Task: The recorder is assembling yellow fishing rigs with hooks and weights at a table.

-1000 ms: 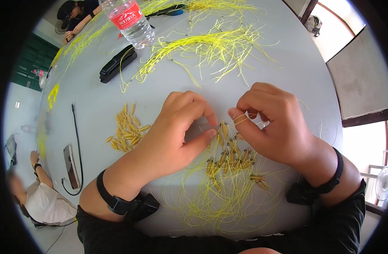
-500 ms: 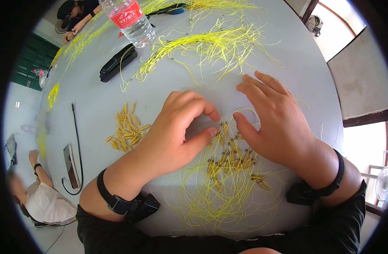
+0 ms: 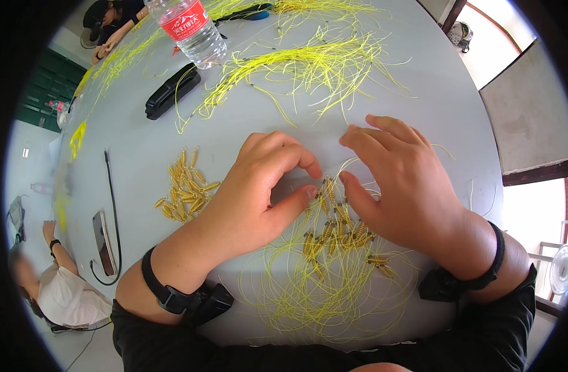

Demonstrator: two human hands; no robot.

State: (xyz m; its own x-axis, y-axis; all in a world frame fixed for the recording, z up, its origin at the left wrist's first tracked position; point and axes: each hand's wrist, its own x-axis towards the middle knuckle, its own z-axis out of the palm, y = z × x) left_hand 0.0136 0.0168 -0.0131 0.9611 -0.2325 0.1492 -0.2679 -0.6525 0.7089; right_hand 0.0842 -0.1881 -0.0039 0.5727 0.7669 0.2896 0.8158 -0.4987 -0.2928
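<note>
My left hand [image 3: 259, 186] is open over the grey table, thumb and index finger curved apart with a gap between their tips. Opposite it, my right hand [image 3: 402, 180] is open too, palm down, fingers loosely bent. Below and between them lies a cluster of small yellow coil-like pieces [image 3: 339, 232] with dark ends, among tangled thin yellow-green lines [image 3: 327, 304]. One coil-like piece [image 3: 328, 187] lies right beside my left fingertips. A line loops near my right thumb; whether it touches is hidden. Left of my left hand sits a pile of loose yellow coil-like pieces [image 3: 187, 186].
Farther back lie a bundle of yellow lines [image 3: 302, 68], a black oblong case [image 3: 172, 92] and a water bottle [image 3: 194, 37]. A phone [image 3: 104, 242] and black cable [image 3: 113, 204] are at the left. Two other people sit around the table [image 3: 135, 130].
My right hand has moved slightly down and toward my left hand, its fingers bending a little more. My left hand stays in place.
</note>
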